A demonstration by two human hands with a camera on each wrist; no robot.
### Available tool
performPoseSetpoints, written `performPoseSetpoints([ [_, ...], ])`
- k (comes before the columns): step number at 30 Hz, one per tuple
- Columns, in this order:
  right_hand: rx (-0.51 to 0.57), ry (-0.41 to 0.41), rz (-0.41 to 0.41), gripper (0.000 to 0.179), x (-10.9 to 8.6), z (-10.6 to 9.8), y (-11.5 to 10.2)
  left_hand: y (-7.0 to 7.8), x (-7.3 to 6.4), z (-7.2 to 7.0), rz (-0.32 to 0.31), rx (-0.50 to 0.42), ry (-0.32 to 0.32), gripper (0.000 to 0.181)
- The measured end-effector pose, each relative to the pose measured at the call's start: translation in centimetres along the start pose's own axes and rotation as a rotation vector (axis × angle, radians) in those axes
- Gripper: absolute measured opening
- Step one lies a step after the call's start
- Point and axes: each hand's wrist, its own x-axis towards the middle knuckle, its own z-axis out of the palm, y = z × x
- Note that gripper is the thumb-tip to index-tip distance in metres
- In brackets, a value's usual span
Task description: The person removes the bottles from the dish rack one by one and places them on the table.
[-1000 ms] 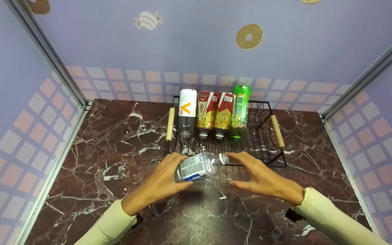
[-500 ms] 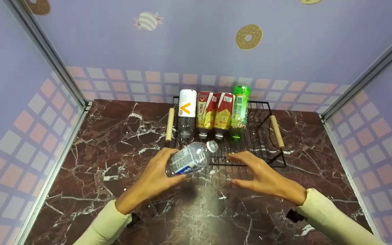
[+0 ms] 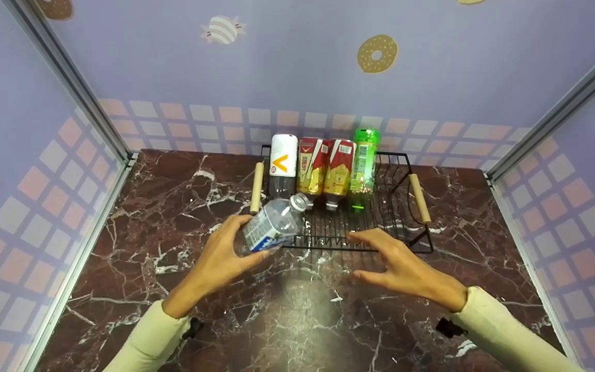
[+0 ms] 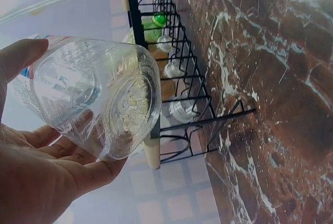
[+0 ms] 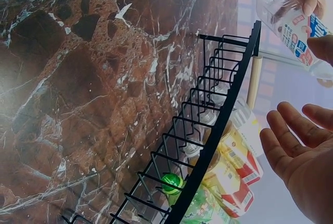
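Note:
My left hand (image 3: pixel 220 256) grips a clear plastic bottle (image 3: pixel 272 227) with a white and blue label. The bottle is tilted, its neck pointing up and right over the front left of a black wire basket (image 3: pixel 359 250). In the left wrist view, the base of the bottle (image 4: pixel 130 104) faces the camera, thumb on one side and fingers on the other. My right hand (image 3: pixel 403 263) holds nothing; its thumb and fingers are spread apart near the basket's front right rail. In the right wrist view, its fingers (image 5: pixel 291 135) are relaxed beside the basket's rim (image 5: pixel 223 120).
Inside the basket lie a white-labelled bottle (image 3: pixel 283 157), two red-and-yellow bottles (image 3: pixel 310 163) (image 3: pixel 339 165) and a green bottle (image 3: pixel 364 165), side by side, caps toward me. Wooden handles (image 3: pixel 257 188) (image 3: pixel 420 199) flank the basket. Patterned walls (image 3: pixel 302 67) enclose the marble-look table (image 3: pixel 173 243).
My left hand has carried the clear bottle left and slightly forward, its neck leaving the right hand's fingertips and turning more toward the basket. The right hand has hardly moved.

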Motion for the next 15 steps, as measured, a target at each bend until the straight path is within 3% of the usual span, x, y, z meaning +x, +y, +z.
performPoseSetpoints([
  [7, 0.000, 0.016, -0.009, 0.073, 0.0, -0.1, 0.2, -0.6, 0.5, -1.3, -0.062, -0.002, 0.054, 0.074],
  [15, -0.015, 0.030, -0.011, 0.072, -0.2, 0.1, 0.5, -1.5, 1.1, -1.7, -0.057, -0.033, 0.149, 0.078],
])
